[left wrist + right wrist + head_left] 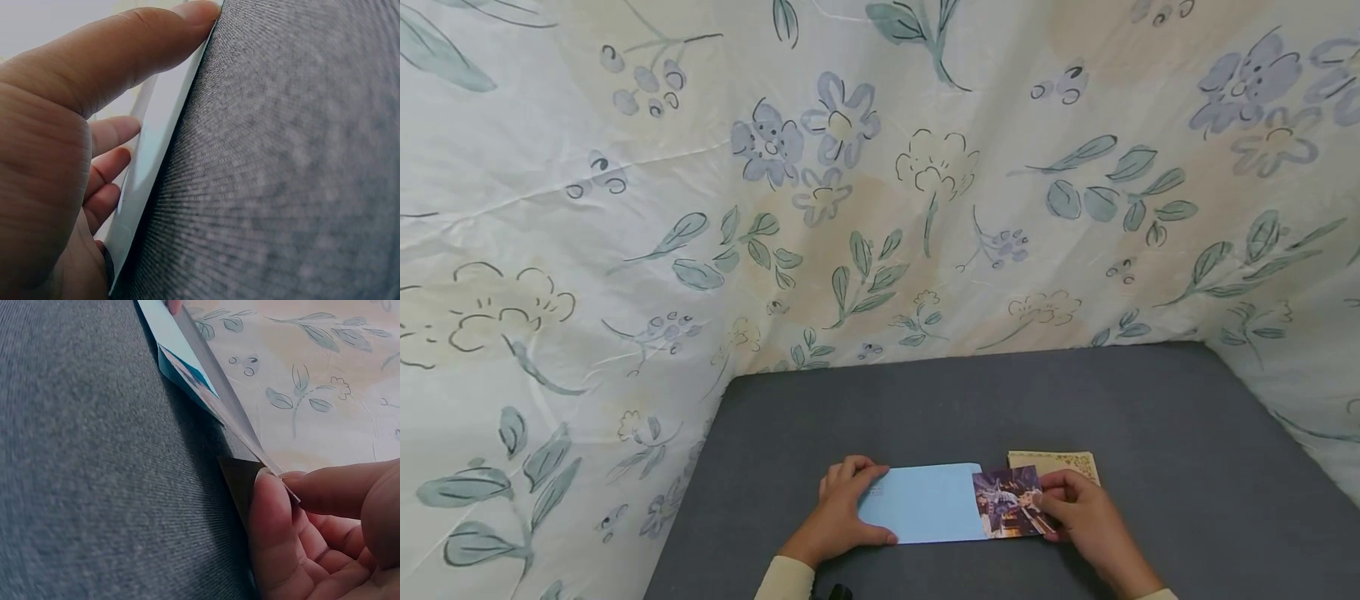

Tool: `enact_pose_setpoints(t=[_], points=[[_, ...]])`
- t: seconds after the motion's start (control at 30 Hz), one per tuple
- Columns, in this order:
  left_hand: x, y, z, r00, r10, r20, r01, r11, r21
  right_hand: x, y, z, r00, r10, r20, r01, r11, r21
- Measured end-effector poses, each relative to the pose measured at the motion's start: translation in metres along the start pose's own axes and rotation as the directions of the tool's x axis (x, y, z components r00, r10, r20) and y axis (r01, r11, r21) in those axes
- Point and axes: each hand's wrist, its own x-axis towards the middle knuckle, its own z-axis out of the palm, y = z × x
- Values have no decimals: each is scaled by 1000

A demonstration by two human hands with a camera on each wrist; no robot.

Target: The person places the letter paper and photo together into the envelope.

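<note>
A light blue envelope (925,504) lies on the dark grey table. My left hand (848,507) holds its left end, the thumb at the near edge and the index finger at the far edge. In the left wrist view the thumb (144,47) presses on the envelope's edge (159,125). My right hand (1078,508) pinches the right end of a colourful purple picture card (1009,502) between thumb and fingers. In the right wrist view the card (240,431) reaches into the parted mouth of the envelope (178,337), tilted up at the pinched end.
A cream card with a patterned gold border (1052,461) lies behind the picture card, partly covered by it and my right hand. A small black object (841,592) shows at the bottom edge. Floral cloth (925,208) hangs around the table (955,400).
</note>
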Motion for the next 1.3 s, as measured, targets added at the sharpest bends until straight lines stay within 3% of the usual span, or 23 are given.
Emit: enact_pose_setpoints(t=[0.37,0.57,1.3], points=[[1,0,1,1000,10,-3,-10,1000,-12,-2,-7,2,1000,22,9,-22,999,-41],[2,2,2,1000,16,-10,-16,1000,-17,-1,-7,0,1000,-4,24,5,997,-74],[5,0,2,1000,0,-8,0,1000,-8,2,-8,9,998,-14,54,19,996,-84]])
